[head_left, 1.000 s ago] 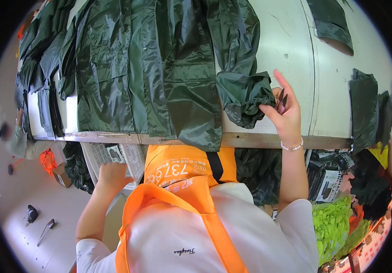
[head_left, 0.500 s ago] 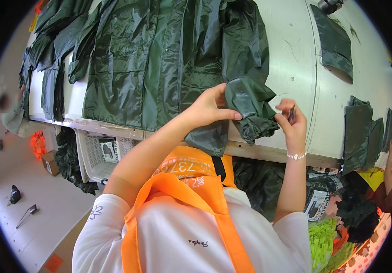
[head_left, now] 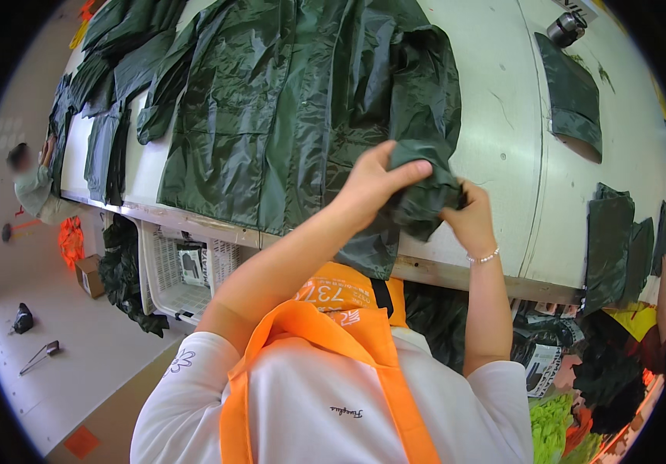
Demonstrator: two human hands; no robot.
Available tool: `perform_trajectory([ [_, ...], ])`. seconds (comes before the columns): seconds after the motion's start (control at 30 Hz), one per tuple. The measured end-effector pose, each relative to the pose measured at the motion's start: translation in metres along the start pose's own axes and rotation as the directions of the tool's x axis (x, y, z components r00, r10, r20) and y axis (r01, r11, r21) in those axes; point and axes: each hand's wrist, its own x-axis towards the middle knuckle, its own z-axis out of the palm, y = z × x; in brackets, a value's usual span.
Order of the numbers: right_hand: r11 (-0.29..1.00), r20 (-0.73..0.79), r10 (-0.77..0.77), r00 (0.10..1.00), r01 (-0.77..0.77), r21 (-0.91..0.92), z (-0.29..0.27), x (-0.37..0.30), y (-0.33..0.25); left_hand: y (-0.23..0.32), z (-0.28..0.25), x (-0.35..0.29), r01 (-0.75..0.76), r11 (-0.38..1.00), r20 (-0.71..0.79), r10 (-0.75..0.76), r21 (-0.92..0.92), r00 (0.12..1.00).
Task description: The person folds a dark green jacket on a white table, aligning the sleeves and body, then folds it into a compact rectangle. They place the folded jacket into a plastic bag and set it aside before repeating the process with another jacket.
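Observation:
A dark green, shiny rain jacket [head_left: 302, 116] lies spread out on the pale table, its front facing up. The end of its sleeve [head_left: 425, 197] is bunched up near the table's front edge. My left hand [head_left: 383, 182] is closed on that sleeve end, thumb on top and fingers tucked under the cloth. On the other side, my right hand [head_left: 472, 215] pinches the rim of the sleeve opening, its fingertips partly hidden by the fabric. Whether anything else sits in my right palm cannot be seen.
Folded dark green pieces [head_left: 609, 243] lie on the table [head_left: 495, 155] at right, with a flat panel [head_left: 572, 97] and a metal flask [head_left: 566, 29] farther back. More garments [head_left: 120, 69] pile up at far left. Below the edge stands a white basket [head_left: 164, 298]. A person [head_left: 35, 182] is at far left.
My right hand has moved left onto the sleeve end and now grips its rim. The small dark object seen in it before is now out of sight. The view has shifted slightly.

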Motion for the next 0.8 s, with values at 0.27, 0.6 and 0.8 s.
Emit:
perform_trajectory([
  [0.27,0.949,-0.751,-0.023,0.66,0.252,0.192,0.02,0.027,0.005,-0.028,0.02,0.007,-0.251,0.72,0.06,0.28,0.647,0.958],
  [0.6,0.963,-0.642,-0.249,0.725,0.259,-0.082,-0.006,-0.014,-0.012,0.009,0.015,-0.021,-0.342,0.785,0.44,0.1,0.516,0.892],
  [0.8,0.874,-0.716,-0.484,0.502,0.24,-0.422,-0.051,-0.031,-0.01,0.016,0.011,-0.016,-0.491,0.298,0.216,0.633,0.819,0.744],
])
